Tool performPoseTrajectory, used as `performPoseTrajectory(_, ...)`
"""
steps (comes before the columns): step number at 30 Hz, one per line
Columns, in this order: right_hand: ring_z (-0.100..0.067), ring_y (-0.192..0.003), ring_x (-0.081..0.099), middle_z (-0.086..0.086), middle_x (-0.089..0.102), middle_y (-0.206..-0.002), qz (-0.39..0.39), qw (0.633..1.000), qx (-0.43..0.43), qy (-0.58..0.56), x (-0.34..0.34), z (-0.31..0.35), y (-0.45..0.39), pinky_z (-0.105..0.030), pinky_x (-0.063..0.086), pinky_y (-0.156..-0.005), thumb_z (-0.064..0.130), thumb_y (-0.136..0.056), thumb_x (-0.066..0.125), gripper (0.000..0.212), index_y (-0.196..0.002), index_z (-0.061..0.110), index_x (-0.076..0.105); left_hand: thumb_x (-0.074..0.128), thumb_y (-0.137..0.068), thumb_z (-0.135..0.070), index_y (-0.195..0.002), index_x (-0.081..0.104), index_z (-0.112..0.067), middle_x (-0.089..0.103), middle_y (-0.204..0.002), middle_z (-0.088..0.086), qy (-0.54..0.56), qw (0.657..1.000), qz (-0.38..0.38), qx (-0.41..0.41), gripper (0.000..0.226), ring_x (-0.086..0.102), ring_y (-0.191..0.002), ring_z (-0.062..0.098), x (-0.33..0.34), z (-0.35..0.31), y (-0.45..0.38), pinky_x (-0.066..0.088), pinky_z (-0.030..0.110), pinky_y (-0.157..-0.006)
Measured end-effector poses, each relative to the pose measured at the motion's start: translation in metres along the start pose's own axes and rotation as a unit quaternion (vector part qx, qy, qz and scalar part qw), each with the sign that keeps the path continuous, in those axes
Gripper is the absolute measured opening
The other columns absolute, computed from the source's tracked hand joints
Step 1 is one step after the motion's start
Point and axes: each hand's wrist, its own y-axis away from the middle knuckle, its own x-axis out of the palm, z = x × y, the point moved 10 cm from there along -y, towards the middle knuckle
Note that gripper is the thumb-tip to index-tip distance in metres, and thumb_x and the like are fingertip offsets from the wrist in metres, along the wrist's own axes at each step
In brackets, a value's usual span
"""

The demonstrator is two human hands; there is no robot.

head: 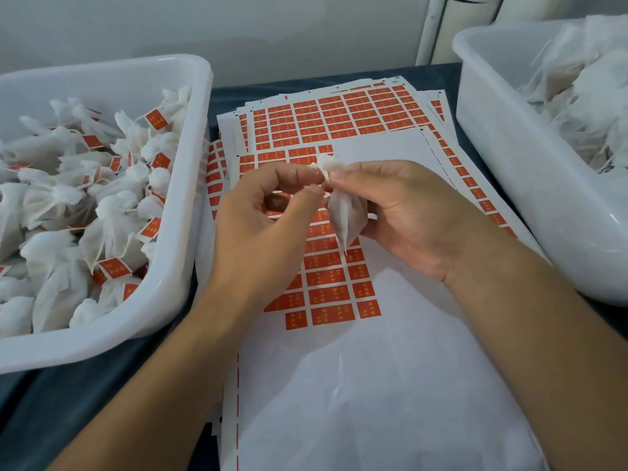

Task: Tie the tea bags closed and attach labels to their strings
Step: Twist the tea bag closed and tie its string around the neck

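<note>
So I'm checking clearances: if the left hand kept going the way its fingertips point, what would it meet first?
Probably the gathered neck of the tea bag, which the left hand already pinches, then the right hand fingertips holding it. Depth beyond is unclear.

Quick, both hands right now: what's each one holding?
Left hand: fingers pinching the gathered top of the tea bag.
Right hand: gripping the same tea bag at its neck.

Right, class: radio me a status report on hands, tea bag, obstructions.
Right hand pinching tea bag neck. Left hand pinching at same neck. No label on it yet. Nothing in the way.
</note>
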Motion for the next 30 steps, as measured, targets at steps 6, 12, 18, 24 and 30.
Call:
performPoseTrajectory(6, -0.004, -0.093, 0.071, 0.008, 0.075, -0.082, -0.048, 0.990, -0.060, 0.122, -0.003, 0.014, 0.002, -0.042, 0.055, -0.102, 0.038, -0.101, 0.058, 0.029, -0.089, 0.020, 0.077, 0.070, -0.091, -0.048, -0.091, 0.070, -0.045, 0.071, -0.089, -0.027, 0.001, 0.999, -0.011, 0.030, 0.004, 0.066, -0.090, -0.004, -0.001, -0.011, 0.002, 0.050, 0.005, -0.070)
performPoseTrajectory(12, -0.014, -0.093, 0.073, 0.002, 0.074, -0.082, -0.039, 0.991, -0.060, 0.113, -0.001, 0.014, 0.002, -0.047, 0.051, -0.105, 0.041, -0.099, 0.059, 0.033, -0.094, 0.014, 0.078, 0.069, -0.096, -0.041, -0.089, 0.073, -0.037, 0.072, -0.084, -0.018, 0.008, 1.000, -0.022, 0.010, 0.009, 0.069, -0.085, 0.005, -0.005, -0.009, 0.002, 0.054, 0.011, -0.071)
performPoseTrajectory(18, -0.022, -0.110, 0.068, 0.003, 0.073, -0.108, -0.006, 1.000, -0.023, 0.014, 0.001, 0.007, 0.001, -0.043, 0.056, -0.100, 0.037, -0.101, 0.060, 0.025, -0.107, 0.021, 0.078, 0.059, -0.102, -0.037, -0.088, 0.073, -0.028, 0.073, -0.080, -0.014, 0.076, 0.995, 0.034, -0.055, 0.021, 0.068, -0.077, 0.000, 0.007, 0.000, 0.002, 0.049, 0.007, -0.065)
performPoseTrajectory(24, -0.023, -0.118, 0.065, 0.002, 0.070, -0.122, 0.048, 0.997, -0.005, -0.056, 0.009, 0.006, 0.003, -0.042, 0.056, -0.100, 0.032, -0.103, 0.055, 0.029, -0.127, 0.022, 0.068, 0.052, -0.106, -0.033, -0.089, 0.070, -0.026, 0.069, -0.077, -0.015, 0.112, 0.988, 0.081, -0.062, 0.027, 0.065, -0.074, 0.001, 0.014, 0.002, 0.004, 0.050, 0.012, -0.064)
performPoseTrajectory(30, -0.027, -0.122, 0.064, -0.004, 0.068, -0.128, 0.081, 0.987, 0.008, -0.137, 0.014, 0.006, 0.005, -0.046, 0.053, -0.104, 0.031, -0.104, 0.054, 0.032, -0.132, 0.021, 0.064, 0.052, -0.101, -0.038, -0.089, 0.073, -0.033, 0.069, -0.084, -0.010, 0.167, 0.978, 0.122, -0.041, 0.024, 0.062, -0.076, 0.006, 0.020, -0.002, 0.004, 0.051, 0.017, -0.066)
